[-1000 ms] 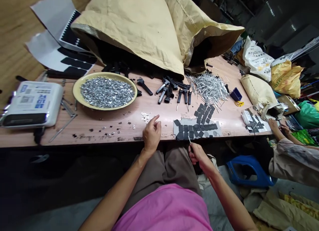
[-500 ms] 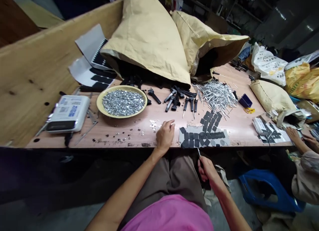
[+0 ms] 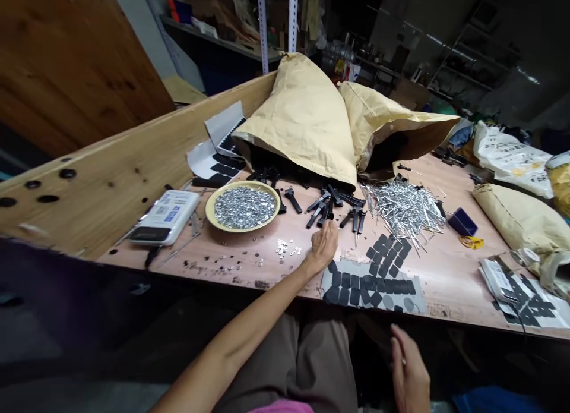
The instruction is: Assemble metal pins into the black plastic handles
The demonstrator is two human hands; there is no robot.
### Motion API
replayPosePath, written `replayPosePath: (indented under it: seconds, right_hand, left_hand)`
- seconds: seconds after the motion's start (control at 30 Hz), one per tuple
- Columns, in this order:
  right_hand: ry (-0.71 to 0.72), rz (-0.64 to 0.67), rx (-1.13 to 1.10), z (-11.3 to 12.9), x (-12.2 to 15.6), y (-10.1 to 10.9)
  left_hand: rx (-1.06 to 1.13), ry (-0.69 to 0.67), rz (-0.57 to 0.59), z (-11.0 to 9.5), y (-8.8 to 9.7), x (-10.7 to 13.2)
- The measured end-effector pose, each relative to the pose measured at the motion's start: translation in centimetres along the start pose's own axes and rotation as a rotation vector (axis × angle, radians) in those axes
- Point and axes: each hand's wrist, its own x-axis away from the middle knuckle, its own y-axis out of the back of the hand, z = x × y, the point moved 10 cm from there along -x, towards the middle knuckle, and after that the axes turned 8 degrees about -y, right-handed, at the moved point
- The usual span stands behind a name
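L hand (image 3: 324,245): fingertips partly hidden by its own knuckles, can't tell if touching blk handles (image 3: 333,195). R hand (image 3: 413,374): lower part cut by btm edge; pale speck at its fingers too small to ID. Print on white box (image 3: 167,214) too small to read. Insides of tan bags (image 3: 303,122) lost in shadow. Blue item (image 3: 492,400), btm R, mostly cut off. Bkgd shelves (image 3: 485,51) dim, contents unclear.

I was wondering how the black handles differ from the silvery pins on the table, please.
The black handles are dark and chunky; the silvery pins are shiny and thin. The handles lie in small loose groups, the pins mostly in one large heap. The left hand is nearer the handles than the pins. Both lie on the table.
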Motion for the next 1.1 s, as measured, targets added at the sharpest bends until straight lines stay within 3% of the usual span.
replayPosePath:
  seconds: [0.1,0.17,0.27,0.33,0.43,0.53,0.67,0.73,0.8,0.93,1.1]
  right_hand:
    - [0.440,-0.252,0.142,9.1,-1.6,3.2]
    - [0.671,-0.334,0.240,13.8,-2.0,3.2]
    - [0.887,-0.304,0.310,17.7,-1.7,1.1]
    - [0.950,-0.225,0.312,18.8,-1.0,-0.7]
    - [0.890,-0.140,0.238,19.4,-0.1,-2.5]
    - [0.757,-0.071,0.114,19.9,0.8,-3.6]
    - [0.647,0.185,0.062,21.0,0.7,-6.3]
    - [0.596,0.327,0.015,21.5,-0.8,-8.0]
    - [0.538,0.348,-0.041,22.0,-3.3,-9.4]
    - [0.522,0.280,0.012,23.3,-8.1,-13.0]
    - [0.570,0.349,0.301,24.6,-9.3,-17.0]
  left_hand:
    - [0.067,-0.157,0.025,-1.3,2.2,3.5]
    - [0.205,-0.300,0.095,-2.4,3.4,6.3]
    - [0.470,-0.357,0.207,-2.0,4.7,9.8]
    - [0.687,-0.225,0.197,0.2,5.2,10.8]
    - [1.170,0.154,0.145,4.2,3.7,11.8]
    - [1.596,0.399,0.104,5.4,1.4,12.5]
    - [1.679,0.572,-0.105,7.4,0.7,13.1]
    - [1.661,0.604,-0.255,8.6,1.6,13.5]
    - [1.677,0.602,-0.331,9.3,2.6,13.7]
    - [1.708,0.655,-0.186,9.1,2.7,14.2]
    - [1.660,0.742,-0.058,9.2,1.8,14.9]
